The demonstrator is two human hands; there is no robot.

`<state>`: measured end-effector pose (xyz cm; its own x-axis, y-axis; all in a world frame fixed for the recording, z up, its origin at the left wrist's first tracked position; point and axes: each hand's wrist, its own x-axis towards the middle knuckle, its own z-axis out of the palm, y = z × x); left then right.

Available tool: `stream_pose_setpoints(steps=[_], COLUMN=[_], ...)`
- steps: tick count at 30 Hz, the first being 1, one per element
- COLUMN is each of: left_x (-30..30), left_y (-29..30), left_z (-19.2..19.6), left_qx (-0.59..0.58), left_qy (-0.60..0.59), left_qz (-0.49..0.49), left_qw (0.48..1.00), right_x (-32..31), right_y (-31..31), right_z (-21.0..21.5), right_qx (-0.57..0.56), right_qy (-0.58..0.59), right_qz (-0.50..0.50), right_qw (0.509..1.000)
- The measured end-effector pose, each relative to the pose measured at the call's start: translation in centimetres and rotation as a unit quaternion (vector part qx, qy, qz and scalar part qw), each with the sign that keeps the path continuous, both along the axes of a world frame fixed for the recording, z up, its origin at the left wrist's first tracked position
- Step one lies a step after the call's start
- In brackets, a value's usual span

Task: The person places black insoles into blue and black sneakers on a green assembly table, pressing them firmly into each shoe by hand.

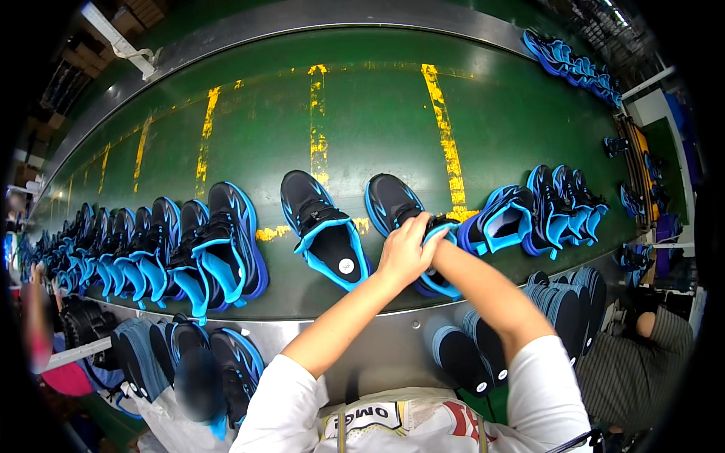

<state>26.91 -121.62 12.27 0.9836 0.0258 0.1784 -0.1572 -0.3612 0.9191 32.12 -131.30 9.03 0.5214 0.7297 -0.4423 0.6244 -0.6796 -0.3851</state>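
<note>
The black sneaker with bright-blue lining lay toe-far on the smooth green work surface. Over its middle, the left hand overlapped the right hand; whether either gripped it, I couldn't tell.

Belt lies open past the handled shoe, other shoes flanking.

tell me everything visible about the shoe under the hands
This shoe is a low sneaker with a black, fabric-looking upper, blue lines, a blue sole edge and bright blue collar lining. It sits sole down on the green work surface, toe pointing away and slightly left. The left hand and right hand cover its middle, hiding much of its inside. What the right fingers touch is hidden.
</note>
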Motion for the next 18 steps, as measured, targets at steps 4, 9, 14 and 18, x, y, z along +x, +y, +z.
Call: stream_pose_setpoints(steps=[4, 9, 14, 18], left_x=[-0.1, -0.1, 0.2, 1.8], left_y=[-0.3, 0.3, 0.0, 1.6], left_z=[-1.2, -1.8, -2.7, -0.4], left_qx=[0.075, 0.244, 0.182, 0.042], left_qy=[-0.08, -0.216, -0.049, 0.054], left_qz=[-0.017, -0.004, 0.039, 0.094], left_qw=[0.994, 0.945, 0.981, 0.993], right_x=[0.7, 0.2, -1.6, -2.9], right_y=[1.0, 1.3, -1.1, -1.5], right_z=[-1.7, -1.6, 5.5, 8.7], right_qx=[-0.036, -0.047, -0.185, -0.341], right_qy=[-0.003, 0.012, 0.028, 0.12], right_qz=[-0.053, -0.059, 0.06, 0.135], right_qw=[0.998, 0.997, 0.981, 0.922])
